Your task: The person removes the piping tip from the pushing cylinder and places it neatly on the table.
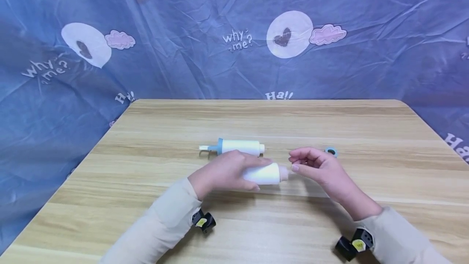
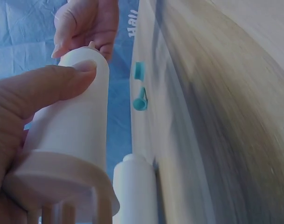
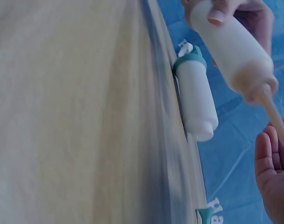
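Over the table [image 1: 91, 199], the left hand [image 1: 227, 172] grips the bottle [image 1: 265, 174] sideways; best hold it firmly without squeezing. The right hand [image 1: 320, 168], loosely bent, thumb apart, is at the nozzle [image 3: 273, 114], contact unclear; any handling should probably stay in line.
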Tool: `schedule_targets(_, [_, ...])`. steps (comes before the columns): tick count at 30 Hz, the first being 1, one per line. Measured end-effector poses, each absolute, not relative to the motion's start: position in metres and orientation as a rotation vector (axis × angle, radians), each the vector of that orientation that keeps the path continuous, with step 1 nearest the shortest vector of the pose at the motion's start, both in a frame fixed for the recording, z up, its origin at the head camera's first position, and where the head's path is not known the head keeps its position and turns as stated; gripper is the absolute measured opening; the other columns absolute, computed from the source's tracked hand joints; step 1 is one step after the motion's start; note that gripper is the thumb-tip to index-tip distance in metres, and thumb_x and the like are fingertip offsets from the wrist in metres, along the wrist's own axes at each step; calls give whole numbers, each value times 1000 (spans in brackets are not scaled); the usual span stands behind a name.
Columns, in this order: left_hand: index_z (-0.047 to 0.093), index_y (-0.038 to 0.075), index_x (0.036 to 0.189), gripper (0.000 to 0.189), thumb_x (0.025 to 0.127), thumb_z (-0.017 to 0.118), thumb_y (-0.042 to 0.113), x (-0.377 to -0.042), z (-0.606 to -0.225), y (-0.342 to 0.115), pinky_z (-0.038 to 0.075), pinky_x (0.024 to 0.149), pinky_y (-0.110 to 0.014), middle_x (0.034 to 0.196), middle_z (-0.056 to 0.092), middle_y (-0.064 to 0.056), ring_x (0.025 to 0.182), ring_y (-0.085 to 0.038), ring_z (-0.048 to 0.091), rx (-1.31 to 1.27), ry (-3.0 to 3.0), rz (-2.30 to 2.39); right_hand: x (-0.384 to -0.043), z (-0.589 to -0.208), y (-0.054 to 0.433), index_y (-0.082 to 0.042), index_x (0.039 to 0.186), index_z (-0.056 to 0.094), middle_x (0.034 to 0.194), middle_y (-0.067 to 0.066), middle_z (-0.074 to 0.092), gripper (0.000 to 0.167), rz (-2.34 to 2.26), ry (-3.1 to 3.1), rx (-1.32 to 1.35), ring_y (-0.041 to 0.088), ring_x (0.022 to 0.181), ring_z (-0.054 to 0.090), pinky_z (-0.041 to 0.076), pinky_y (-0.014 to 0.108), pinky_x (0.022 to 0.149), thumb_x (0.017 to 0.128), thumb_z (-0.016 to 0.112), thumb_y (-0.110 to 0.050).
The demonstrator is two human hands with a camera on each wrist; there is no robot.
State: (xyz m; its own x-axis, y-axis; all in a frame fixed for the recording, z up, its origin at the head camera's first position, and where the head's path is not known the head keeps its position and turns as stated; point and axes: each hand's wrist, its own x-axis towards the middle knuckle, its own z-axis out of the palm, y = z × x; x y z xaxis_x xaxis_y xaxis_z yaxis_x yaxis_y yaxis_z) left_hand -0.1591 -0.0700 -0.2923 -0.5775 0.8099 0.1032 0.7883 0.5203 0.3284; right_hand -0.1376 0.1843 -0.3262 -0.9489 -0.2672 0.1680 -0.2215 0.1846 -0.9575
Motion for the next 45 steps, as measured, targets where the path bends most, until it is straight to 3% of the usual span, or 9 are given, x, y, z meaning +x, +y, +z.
schedule_targets(3, [55, 16, 130, 62, 74, 77, 28, -157, -290, -69, 46, 91, -25, 125, 60, 1, 109, -14, 59, 1441, 2689, 535, -136, -326, 180, 7, 111, 58, 99, -7, 66, 32, -1867, 2398, -536, 9, 88, 61, 51, 21, 74, 83, 66, -6])
schedule_targets(7, [55, 17, 130, 62, 73, 78, 28, -154, -289, -68, 47, 89, -25, 125, 60, 2, 108, -13, 59, 1463, 2704, 554, -133, -326, 178, 10, 113, 56, 101, -3, 66, 37, -1830, 2378, -554, 12, 90, 62, 52, 24, 75, 83, 67, -8])
schedule_targets(14, [57, 18, 129, 60, 73, 78, 28, -152, -289, -68, 47, 87, -24, 123, 61, 4, 105, -9, 59, 1515, 2733, 555, -130, -325, 176, 1, 115, 59, 104, 9, 63, 36, -1730, 2380, -577, 12, 91, 62, 53, 27, 76, 83, 67, -11])
schedule_targets(18, [57, 17, 128, 60, 72, 78, 27, -151, -289, -68, 48, 87, -24, 122, 62, 3, 105, -10, 60, 1529, 2742, 556, -130, -327, 175, 3, 118, 58, 101, 12, 65, 37, -1736, 2343, -592, 13, 88, 64, 54, 29, 74, 84, 66, -11])
schedule_targets(26, [56, 14, 129, 62, 72, 78, 27, -149, -290, -70, 47, 90, -25, 124, 61, 0, 109, -14, 59, 1576, 2747, 542, -130, -331, 175, 13, 117, 54, 101, 10, 68, 37, -1790, 2197, -609, 15, 84, 67, 55, 31, 73, 87, 62, -7])
schedule_targets(31, [56, 16, 130, 62, 73, 78, 27, -150, -290, -71, 47, 89, -25, 124, 60, 0, 107, -15, 60, 1531, 2722, 563, -129, -333, 174, 10, 112, 59, 100, 10, 68, 33, -1779, 2250, -647, 13, 82, 67, 55, 29, 71, 84, 65, -7])
schedule_targets(37, [57, 17, 128, 61, 72, 78, 25, -151, -291, -72, 48, 84, -20, 120, 63, -1, 100, -13, 62, 1509, 2694, 589, -129, -336, 173, 11, 110, 60, 97, -4, 69, 30, -1788, 2265, -734, 11, 81, 67, 55, 29, 69, 84, 64, -3])
schedule_targets(45, [57, 15, 128, 59, 73, 78, 25, -151, -290, -75, 46, 73, -16, 116, 65, 0, 82, -5, 59, 1301, 2566, 735, -125, -335, 170, 6, 111, 63, 106, 23, 65, 34, -1722, 2377, -748, 9, 85, 66, 55, 27, 70, 80, 70, -9])
